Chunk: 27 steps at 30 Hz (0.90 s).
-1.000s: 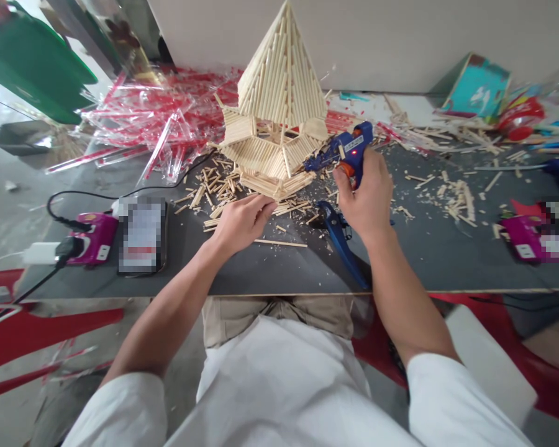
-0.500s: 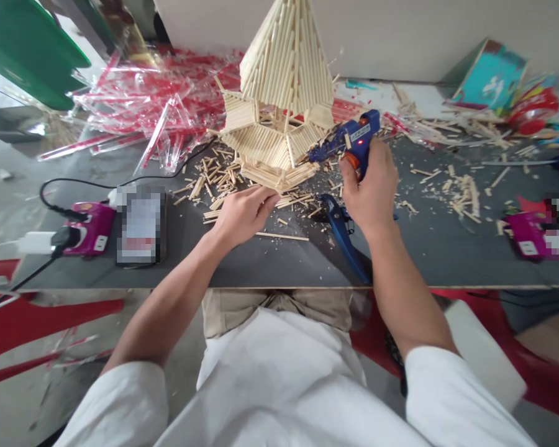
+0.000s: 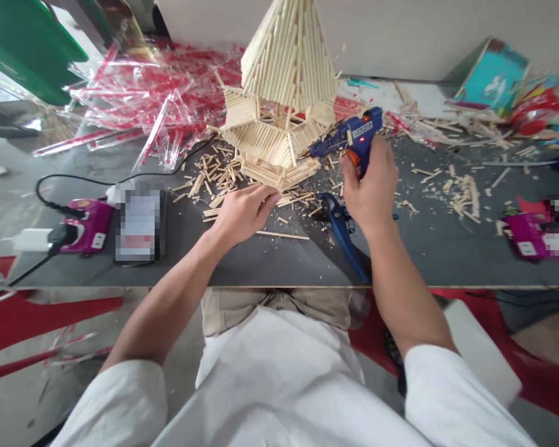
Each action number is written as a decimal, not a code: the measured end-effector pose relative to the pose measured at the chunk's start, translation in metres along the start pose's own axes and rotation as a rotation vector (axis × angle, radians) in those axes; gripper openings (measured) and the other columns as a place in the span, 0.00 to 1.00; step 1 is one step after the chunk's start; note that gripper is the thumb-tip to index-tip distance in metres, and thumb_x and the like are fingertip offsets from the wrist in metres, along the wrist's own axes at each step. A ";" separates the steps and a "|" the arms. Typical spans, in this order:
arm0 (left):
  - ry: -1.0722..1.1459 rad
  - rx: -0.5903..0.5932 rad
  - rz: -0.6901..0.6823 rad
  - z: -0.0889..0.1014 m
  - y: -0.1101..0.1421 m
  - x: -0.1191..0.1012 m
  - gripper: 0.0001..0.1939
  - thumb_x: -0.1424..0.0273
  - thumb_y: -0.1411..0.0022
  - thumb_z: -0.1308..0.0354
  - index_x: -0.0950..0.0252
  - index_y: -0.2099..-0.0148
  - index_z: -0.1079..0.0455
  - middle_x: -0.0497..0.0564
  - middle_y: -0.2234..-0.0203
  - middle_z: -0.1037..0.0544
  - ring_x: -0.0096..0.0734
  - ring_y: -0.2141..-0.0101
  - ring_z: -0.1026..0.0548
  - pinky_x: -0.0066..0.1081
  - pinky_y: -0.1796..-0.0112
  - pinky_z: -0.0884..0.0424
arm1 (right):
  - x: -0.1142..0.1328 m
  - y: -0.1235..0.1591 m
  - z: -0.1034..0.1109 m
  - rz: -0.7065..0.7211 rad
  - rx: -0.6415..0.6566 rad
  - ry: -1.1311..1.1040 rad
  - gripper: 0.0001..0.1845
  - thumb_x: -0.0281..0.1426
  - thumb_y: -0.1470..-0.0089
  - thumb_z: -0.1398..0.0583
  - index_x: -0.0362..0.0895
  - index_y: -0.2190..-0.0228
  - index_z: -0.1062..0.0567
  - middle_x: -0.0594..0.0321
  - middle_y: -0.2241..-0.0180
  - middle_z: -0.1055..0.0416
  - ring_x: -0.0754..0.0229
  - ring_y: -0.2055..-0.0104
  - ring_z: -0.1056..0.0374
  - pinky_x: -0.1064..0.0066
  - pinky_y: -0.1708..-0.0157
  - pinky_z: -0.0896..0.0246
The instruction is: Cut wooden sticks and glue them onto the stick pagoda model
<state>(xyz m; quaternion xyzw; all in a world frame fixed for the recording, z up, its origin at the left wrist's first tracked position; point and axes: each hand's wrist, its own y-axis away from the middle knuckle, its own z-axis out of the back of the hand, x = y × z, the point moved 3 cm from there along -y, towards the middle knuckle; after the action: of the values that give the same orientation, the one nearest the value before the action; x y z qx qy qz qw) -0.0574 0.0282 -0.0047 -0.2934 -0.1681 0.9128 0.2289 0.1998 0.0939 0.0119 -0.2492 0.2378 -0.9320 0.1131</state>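
A tall pagoda-like model of pale wooden sticks (image 3: 282, 93) stands on the dark table (image 3: 270, 261). My right hand (image 3: 370, 189) is wrapped round a blue glue gun (image 3: 349, 139) whose nozzle touches the model's lower right roof edge. My left hand (image 3: 245, 211) rests on the table at the model's near edge, fingers curled together over loose sticks (image 3: 214, 180); what it pinches is hidden. Blue-handled cutters (image 3: 342, 233) lie on the table between my hands.
A heap of clear and red plastic wrappers (image 3: 144, 105) fills the back left. A phone (image 3: 140, 226) and a purple device (image 3: 84, 226) with black cable lie at left. More stick scraps (image 3: 461, 195), another purple device (image 3: 531, 236) and coloured items lie at right.
The view has shifted slightly, so everything sits a little lower right in frame. Both hands keep their places; the glue gun's nozzle stays at the model's lower roof.
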 end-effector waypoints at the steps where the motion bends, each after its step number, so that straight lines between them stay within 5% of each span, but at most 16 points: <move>1: -0.001 -0.001 0.002 0.000 0.000 0.000 0.17 0.63 0.24 0.51 0.64 0.54 0.23 0.51 0.68 0.20 0.28 0.70 0.26 0.28 0.68 0.35 | 0.000 0.000 0.000 -0.003 0.003 -0.002 0.31 0.55 0.33 0.53 0.47 0.41 0.37 0.44 0.49 0.33 0.38 0.42 0.34 0.44 0.47 0.32; 14: 0.008 -0.006 0.010 0.002 0.000 0.001 0.16 0.63 0.24 0.51 0.64 0.54 0.23 0.51 0.67 0.20 0.29 0.69 0.25 0.28 0.67 0.36 | 0.006 0.002 0.009 0.006 -0.079 0.075 0.30 0.50 0.33 0.50 0.44 0.40 0.37 0.44 0.48 0.35 0.40 0.42 0.34 0.44 0.44 0.34; 27: 0.051 -0.020 0.003 0.005 0.000 0.000 0.17 0.63 0.24 0.50 0.64 0.51 0.22 0.52 0.66 0.19 0.29 0.68 0.25 0.28 0.66 0.34 | 0.003 0.005 0.017 -0.003 -0.172 0.074 0.36 0.57 0.38 0.46 0.46 0.40 0.38 0.43 0.48 0.35 0.38 0.42 0.34 0.43 0.43 0.36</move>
<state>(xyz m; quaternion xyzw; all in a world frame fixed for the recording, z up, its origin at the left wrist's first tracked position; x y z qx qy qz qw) -0.0604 0.0277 -0.0012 -0.3190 -0.1709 0.9037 0.2287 0.2065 0.0819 0.0229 -0.2236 0.3207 -0.9168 0.0812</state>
